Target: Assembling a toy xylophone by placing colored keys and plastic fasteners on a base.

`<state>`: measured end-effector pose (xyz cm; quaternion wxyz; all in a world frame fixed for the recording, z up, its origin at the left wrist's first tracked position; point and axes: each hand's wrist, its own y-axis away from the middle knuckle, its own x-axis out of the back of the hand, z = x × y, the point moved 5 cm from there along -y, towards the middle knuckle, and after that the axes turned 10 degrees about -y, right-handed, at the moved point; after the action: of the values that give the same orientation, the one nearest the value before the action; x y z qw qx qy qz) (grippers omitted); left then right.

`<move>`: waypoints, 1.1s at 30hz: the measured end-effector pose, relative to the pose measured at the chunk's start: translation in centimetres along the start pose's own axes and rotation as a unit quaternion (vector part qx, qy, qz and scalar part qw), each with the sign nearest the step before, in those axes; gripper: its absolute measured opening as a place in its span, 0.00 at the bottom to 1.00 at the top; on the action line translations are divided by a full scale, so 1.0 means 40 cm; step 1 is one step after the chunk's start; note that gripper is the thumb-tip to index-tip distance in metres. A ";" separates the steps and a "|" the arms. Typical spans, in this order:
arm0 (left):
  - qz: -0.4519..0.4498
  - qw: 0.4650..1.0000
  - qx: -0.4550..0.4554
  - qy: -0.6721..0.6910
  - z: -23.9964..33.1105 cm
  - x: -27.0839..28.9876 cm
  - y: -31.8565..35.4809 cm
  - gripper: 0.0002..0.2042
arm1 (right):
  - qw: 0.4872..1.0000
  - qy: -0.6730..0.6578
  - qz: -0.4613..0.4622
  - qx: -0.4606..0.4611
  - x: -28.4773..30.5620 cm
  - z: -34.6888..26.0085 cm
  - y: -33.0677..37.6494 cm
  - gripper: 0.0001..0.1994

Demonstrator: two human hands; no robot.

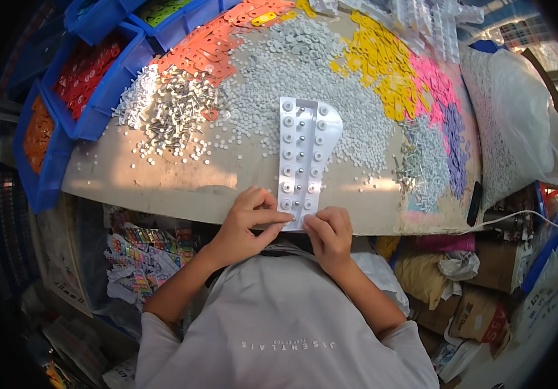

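A long white plastic plate (303, 155) with rows of holes lies on the worktable (181, 181), its near end at the front edge. Small white round caps and metal screws sit in its holes. My left hand (248, 220) pinches the plate's near left corner with fingers closed on it. My right hand (328, 232) grips the near right corner. Both forearms come up from my grey shirt below.
Heaps of small white caps (272, 84), metal screws (178, 110), orange (211, 45), yellow (376, 58), pink (431, 74) and purple (454, 139) plastic pieces cover the table. Blue bins (91, 78) stand at the left, a white sack (519, 123) at the right, boxes and bags below.
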<state>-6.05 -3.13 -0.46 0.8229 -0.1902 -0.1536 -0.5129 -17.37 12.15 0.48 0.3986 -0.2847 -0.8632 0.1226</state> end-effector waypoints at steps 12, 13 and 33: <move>0.002 1.000 0.017 -0.016 0.003 0.003 0.006 0.11 | 1.000 -0.017 0.003 -0.019 -0.005 0.004 0.002 0.12; 0.007 0.999 0.014 -0.031 0.002 0.002 0.007 0.11 | 1.000 -0.020 0.004 -0.021 -0.005 0.005 0.002 0.12; 0.196 0.975 0.015 -0.104 -0.045 0.101 -0.009 0.06 | 0.994 -0.044 0.097 -0.005 0.040 0.031 -0.016 0.12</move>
<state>-4.56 -7.29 -0.16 0.8895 -0.2568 -0.2057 -0.3170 -19.41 12.59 0.93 0.3450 -0.3632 -0.8488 0.1692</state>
